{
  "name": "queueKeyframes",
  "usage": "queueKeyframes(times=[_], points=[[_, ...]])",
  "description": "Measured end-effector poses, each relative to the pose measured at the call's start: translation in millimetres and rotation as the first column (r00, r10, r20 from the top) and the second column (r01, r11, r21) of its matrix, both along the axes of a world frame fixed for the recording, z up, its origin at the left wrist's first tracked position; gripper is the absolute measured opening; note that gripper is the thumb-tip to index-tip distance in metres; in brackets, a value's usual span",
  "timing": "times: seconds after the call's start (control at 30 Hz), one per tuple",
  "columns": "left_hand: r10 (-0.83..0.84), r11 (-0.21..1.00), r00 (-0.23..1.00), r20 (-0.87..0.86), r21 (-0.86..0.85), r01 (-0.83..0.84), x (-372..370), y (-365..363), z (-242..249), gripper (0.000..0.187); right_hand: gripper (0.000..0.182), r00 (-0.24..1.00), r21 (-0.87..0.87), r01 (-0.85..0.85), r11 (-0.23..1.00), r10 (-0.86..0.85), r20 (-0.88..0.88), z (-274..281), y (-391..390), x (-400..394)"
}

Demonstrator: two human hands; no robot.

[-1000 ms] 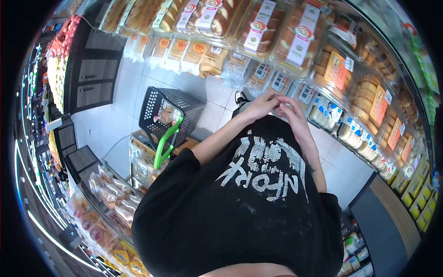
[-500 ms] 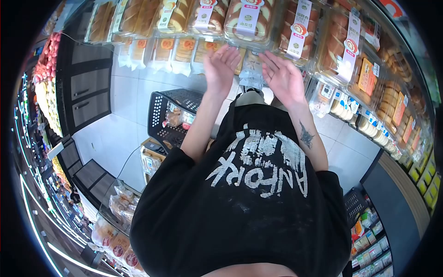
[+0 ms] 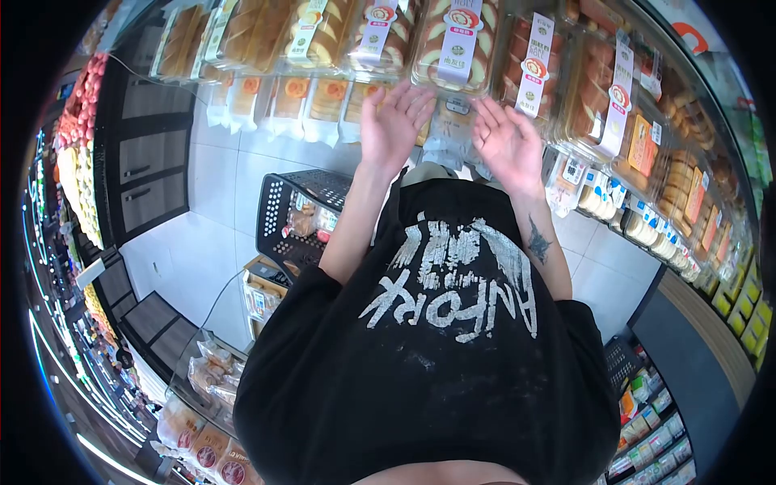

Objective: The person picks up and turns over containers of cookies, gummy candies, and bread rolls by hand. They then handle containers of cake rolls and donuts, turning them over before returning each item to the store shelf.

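Palm up with fingers stretched out, my left hand (image 3: 392, 125) is at the front edge of the bakery display, its fingertips near the lower left corner of a clear box of cake rolls (image 3: 454, 48). On the other side of that box, my right hand (image 3: 509, 149) is also palm up and open, its fingertips close to the box's lower right corner. Both hands hold nothing. A darker cake roll box (image 3: 527, 69) with a white label stands just beyond my right fingers. Below the shelf edge, bagged flat pastries (image 3: 323, 109) sit behind my left hand.
A black shopping basket (image 3: 279, 218) with packaged food stands on the tiled floor (image 3: 214, 174) left of my body. More boxed cakes (image 3: 594, 101) and cookie packs (image 3: 683, 186) line the shelf to the right. Dark drawers (image 3: 145, 158) stand at the left, bagged bread (image 3: 206, 449) lower left.
The view has shifted slightly, so the shelf boxes appear a little lower and farther right. Both hands stay open beside the middle cake roll box, my right hand slightly lower in view.
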State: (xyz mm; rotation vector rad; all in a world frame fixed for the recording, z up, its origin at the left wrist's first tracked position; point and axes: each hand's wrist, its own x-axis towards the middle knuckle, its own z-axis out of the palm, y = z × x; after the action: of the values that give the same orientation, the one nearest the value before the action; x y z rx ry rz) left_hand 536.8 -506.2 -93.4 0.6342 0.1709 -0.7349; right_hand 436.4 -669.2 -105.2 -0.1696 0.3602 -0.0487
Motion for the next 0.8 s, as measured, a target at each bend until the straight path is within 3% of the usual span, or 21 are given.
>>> queueKeyframes(times=[0.07, 0.17, 0.23, 0.37, 0.47, 0.57, 0.67, 0.8], points=[[-0.03, 0.998, 1.0, 0.003, 0.054, 0.029, -0.4, 3.7, -0.3, 0.053, 0.038, 1.0, -0.027, -0.026, 0.999, 0.026, 0.004, -5.0, -1.1, -6.0], [-0.213, 0.972, 0.974, 0.075, 0.122, 0.203, -2.1, 17.4, -8.4, 0.055, 0.038, 0.997, -0.083, -0.059, 0.995, 0.055, -0.047, -2.2, -0.8, -22.7], [-0.319, 0.94, 0.94, 0.125, 0.169, 0.296, -8.5, 21.5, -4.7, 0.054, 0.04, 0.99, -0.215, -0.127, 0.968, 0.11, -0.087, -6.6, -5.1, -36.5], [-0.52, 0.809, 0.817, 0.248, 0.45, 0.378, -13.2, 23.9, -12.3, 0.053, 0.046, 0.977, -0.543, -0.2, 0.816, 0.122, -0.176, 20.1, 4.5, -38.9], [-0.651, 0.704, 0.721, 0.236, 0.543, 0.458, -6.1, 26.7, -28.3, 0.05, 0.047, 0.966, -0.65, -0.246, 0.719, 0.129, -0.223, 14.1, 5.1, -35.2], [-0.514, 0.793, 0.815, 0.27, 0.513, 0.33, -5.4, 22.1, -28.1, 0.053, 0.053, 0.955, -0.689, -0.297, 0.661, 0.197, -0.224, 23.6, 6.9, -31.0], [-0.497, 0.783, 0.802, 0.333, 0.571, 0.248, -6.4, 16.2, -9.7, 0.058, 0.061, 0.949, -0.766, -0.314, 0.562, 0.174, -0.261, 29.1, 10.5, -30.1], [-0.4, 0.86, 0.861, 0.314, 0.454, 0.234, -15.8, 11.8, -3.9, 0.063, 0.067, 0.96, -0.901, -0.278, 0.332, 0.136, -0.246, 41.7, 14.7, -44.1]])
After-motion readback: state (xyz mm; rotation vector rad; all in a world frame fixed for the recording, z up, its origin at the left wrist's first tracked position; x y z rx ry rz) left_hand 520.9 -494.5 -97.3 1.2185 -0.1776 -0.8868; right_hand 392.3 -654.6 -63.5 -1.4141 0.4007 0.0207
